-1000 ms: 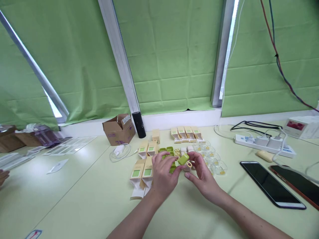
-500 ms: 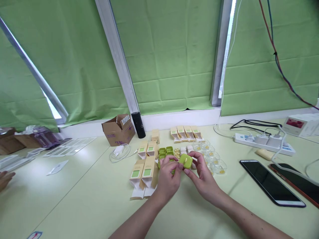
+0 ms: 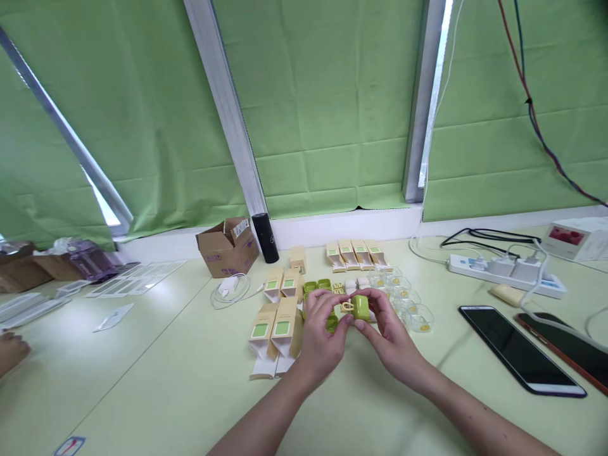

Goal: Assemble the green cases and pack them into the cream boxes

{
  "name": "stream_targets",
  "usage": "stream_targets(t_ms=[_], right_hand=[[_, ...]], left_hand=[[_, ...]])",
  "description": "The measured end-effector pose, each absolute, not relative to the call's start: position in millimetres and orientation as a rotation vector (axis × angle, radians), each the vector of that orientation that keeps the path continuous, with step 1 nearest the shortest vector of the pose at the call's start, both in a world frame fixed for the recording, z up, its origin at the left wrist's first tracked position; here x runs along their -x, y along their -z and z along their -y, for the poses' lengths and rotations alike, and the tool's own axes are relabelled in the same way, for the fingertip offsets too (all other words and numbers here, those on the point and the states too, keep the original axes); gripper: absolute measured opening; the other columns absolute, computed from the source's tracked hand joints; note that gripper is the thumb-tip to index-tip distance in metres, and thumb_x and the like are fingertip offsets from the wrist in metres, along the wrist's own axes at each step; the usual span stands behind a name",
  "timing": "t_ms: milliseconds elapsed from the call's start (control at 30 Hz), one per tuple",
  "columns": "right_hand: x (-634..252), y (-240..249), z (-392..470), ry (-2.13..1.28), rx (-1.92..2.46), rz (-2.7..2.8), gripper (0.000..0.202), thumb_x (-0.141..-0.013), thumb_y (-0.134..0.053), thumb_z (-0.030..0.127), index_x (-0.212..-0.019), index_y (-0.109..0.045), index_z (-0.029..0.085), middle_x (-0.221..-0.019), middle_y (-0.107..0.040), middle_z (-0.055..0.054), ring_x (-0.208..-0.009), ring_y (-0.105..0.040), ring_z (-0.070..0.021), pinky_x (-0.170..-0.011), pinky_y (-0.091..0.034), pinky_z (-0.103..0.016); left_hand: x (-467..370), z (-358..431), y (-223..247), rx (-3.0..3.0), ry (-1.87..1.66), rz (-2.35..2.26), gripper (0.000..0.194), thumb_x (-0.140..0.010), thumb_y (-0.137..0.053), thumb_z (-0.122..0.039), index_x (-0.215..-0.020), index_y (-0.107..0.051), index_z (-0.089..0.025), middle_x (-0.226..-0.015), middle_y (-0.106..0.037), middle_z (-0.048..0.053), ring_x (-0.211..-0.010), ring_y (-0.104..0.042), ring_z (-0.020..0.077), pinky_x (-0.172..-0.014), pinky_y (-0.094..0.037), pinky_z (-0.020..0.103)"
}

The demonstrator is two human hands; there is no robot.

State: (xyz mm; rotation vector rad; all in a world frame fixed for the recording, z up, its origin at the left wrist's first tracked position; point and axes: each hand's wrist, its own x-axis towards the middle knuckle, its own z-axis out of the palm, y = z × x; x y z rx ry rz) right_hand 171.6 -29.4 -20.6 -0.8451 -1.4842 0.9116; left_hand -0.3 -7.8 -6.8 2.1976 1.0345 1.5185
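Both hands meet around a small glossy green rounded case point(image 3: 361, 307) with a cream loop point(image 3: 348, 306) sticking out on its left. My right hand point(image 3: 392, 335) grips the case by its right side, thumb below and fingers above. At the case's left edge, the fingers and thumb of my left hand point(image 3: 323, 332) close in above and below the loop. Behind the hands lie green open trays point(image 3: 317, 285), small cream pieces point(image 3: 338, 288), white blocks point(image 3: 362, 282) and clear plastic shells point(image 3: 421, 318) with yellow spots. Upright open cartons point(image 3: 286, 326) with green windows stand left of my left hand.
More cartons point(image 3: 356, 254) stand at the back. A cardboard box point(image 3: 228, 247), a black cylinder point(image 3: 265, 237) and a white charger point(image 3: 228, 287) are left of them. Right lie a power strip point(image 3: 506, 275) and phones point(image 3: 522, 350). Another person's hand point(image 3: 12, 353) shows at far left.
The green case has turned between my fingers: its broad face with the loop faced me before, and now the loop points left. The other person's hand has moved slightly into view.
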Motion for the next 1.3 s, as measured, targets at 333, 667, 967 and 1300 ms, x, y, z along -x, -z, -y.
stream_targets(t_ms=[333,667,967,1300], right_hand=[[-177,32,22,-0.929,0.871,1.505,0.042,-0.100,-0.061,0.047,-0.137,-0.048,0.033,-0.123,-0.059,-0.007,-0.122,-0.059,-0.0260,-0.110,-0.052,-0.047],[-176,31,23,-0.913,0.884,1.523,0.041,-0.099,-0.062,0.042,-0.138,-0.051,0.032,-0.122,-0.060,-0.007,-0.122,-0.059,-0.0263,-0.109,-0.052,-0.048],[-175,29,26,-0.916,0.874,1.546,0.039,-0.100,-0.062,0.040,-0.137,-0.052,0.033,-0.123,-0.061,-0.007,-0.119,-0.059,-0.0259,-0.108,-0.052,-0.046],[-175,26,27,-0.913,0.878,1.534,0.039,-0.098,-0.064,0.043,-0.135,-0.056,0.033,-0.116,-0.064,-0.006,-0.116,-0.062,-0.0258,-0.105,-0.055,-0.044]], left_hand=[[2,6,8,-2.195,-1.547,-1.054,0.008,-0.098,-0.067,-0.026,-0.104,-0.072,-0.023,-0.101,-0.071,0.009,-0.108,-0.060,0.0276,-0.094,-0.050,0.044],[1,6,14,-1.998,-1.537,-1.007,0.009,-0.097,-0.063,-0.020,-0.093,-0.071,-0.020,-0.097,-0.063,0.006,-0.095,-0.064,0.0198,-0.083,-0.053,0.032],[-2,6,17,-1.947,-1.548,-0.962,0.009,-0.096,-0.061,-0.017,-0.089,-0.067,-0.019,-0.096,-0.062,0.005,-0.093,-0.064,0.0182,-0.082,-0.052,0.030],[-2,6,19,-1.901,-1.571,-0.924,0.008,-0.095,-0.063,-0.018,-0.087,-0.067,-0.019,-0.095,-0.063,0.006,-0.093,-0.065,0.0188,-0.083,-0.054,0.031]])
